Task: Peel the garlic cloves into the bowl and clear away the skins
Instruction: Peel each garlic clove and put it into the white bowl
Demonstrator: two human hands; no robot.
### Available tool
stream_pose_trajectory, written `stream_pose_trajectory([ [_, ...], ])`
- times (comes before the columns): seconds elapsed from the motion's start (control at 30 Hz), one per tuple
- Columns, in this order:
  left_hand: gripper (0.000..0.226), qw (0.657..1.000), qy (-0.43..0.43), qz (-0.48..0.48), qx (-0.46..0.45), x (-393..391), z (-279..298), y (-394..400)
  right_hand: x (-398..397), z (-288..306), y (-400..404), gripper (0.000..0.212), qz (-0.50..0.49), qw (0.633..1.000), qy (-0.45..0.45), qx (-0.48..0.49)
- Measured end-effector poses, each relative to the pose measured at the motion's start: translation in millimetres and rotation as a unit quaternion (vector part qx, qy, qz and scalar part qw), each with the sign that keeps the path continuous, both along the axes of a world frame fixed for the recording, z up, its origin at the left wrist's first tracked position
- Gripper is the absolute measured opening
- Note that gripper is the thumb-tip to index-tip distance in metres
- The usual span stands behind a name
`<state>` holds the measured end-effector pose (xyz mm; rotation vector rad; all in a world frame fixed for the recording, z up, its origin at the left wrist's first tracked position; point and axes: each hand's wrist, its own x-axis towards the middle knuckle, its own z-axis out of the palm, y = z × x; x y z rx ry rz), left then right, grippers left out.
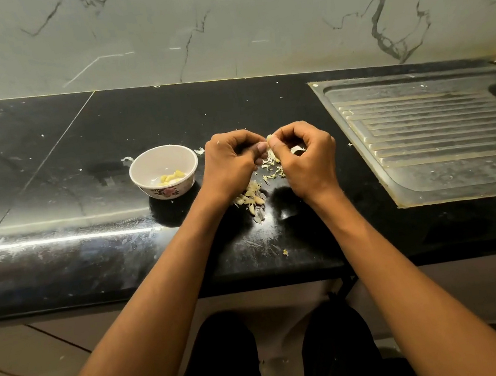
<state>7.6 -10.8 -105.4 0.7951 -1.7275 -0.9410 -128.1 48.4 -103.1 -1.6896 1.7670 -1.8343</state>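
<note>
- We see both hands meet above the counter: the left hand (231, 161) and right hand (306, 153) have curled fingers, thumb tips close together, pinching one garlic clove (269, 138) between them.
- Only the pale yellowish tip of that clove shows above the right thumb; the rest is hidden by the fingers.
- A thin pale flake of skin (297, 149) shows inside the curl of the right hand; we cannot tell whether it is attached to the clove.
- Directly under the hands lies a scatter of loose skins (273, 169), papery, off-white, shredded.
- Nearer us, by the left wrist, a small heap of unpeeled cloves (251, 198), cream to tan, dry-skinned.
- Left of the left hand stands the bowl (141, 171), white inside, flower print on its wall, upright; several peeled cloves (171, 177), glossy yellow, lie at its bottom.
- All rests on a black counter (78, 181), speckled with stray skin bits.
- A steel drainboard (445, 139) lies to the right, well apart.
</note>
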Motion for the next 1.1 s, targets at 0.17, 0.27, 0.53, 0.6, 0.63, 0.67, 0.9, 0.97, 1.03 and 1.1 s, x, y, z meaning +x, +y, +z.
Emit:
stream_pose_trajectory([
  [0.17,0.011,1.000,0.002,-0.005,0.020,-0.2,-0.6,-3.1,1.5,-0.4,2.1,0.011,0.009,0.999,0.050,-0.017],
  [0.27,0.007,0.996,0.037,-0.029,0.076,-0.3,0.8,-3.4,1.0,-1.2,-0.3,0.013,0.002,1.000,0.028,0.005],
  [0.53,0.011,0.985,0.087,-0.057,0.137,-2.7,2.2,-2.0,0.6,-3.3,-3.7,0.010,0.023,0.998,0.016,0.063],
  [0.6,0.012,0.988,0.078,-0.050,0.122,-4.1,1.8,-1.6,0.2,-3.9,-4.7,0.012,0.031,0.996,0.017,0.080],
  [0.63,0.013,0.989,0.075,-0.047,0.115,-4.6,1.3,-1.5,-0.5,-4.2,-5.5,0.013,0.035,0.995,0.014,0.091],
  [0.67,0.014,0.991,0.071,-0.045,0.107,-4.8,0.8,-1.4,-1.0,-4.4,-6.3,0.014,0.039,0.994,0.006,0.100],
  [0.9,0.009,0.995,0.077,-0.029,0.049,-6.7,3.1,2.2,1.5,-3.4,-5.6,0.025,0.085,0.979,-0.129,0.136],
  [0.97,0.010,0.996,0.078,-0.025,0.040,-6.2,4.7,3.4,3.3,-1.3,-4.4,0.026,0.112,0.969,-0.172,0.140],
  [1.03,0.010,0.996,0.079,-0.019,0.043,-5.4,5.3,2.5,4.9,1.0,-3.0,0.021,0.133,0.958,-0.217,0.133],
  [1.1,0.010,0.995,0.085,-0.009,0.057,-5.3,4.2,0.3,3.9,3.6,-1.1,0.013,0.136,0.954,-0.242,0.114],
])
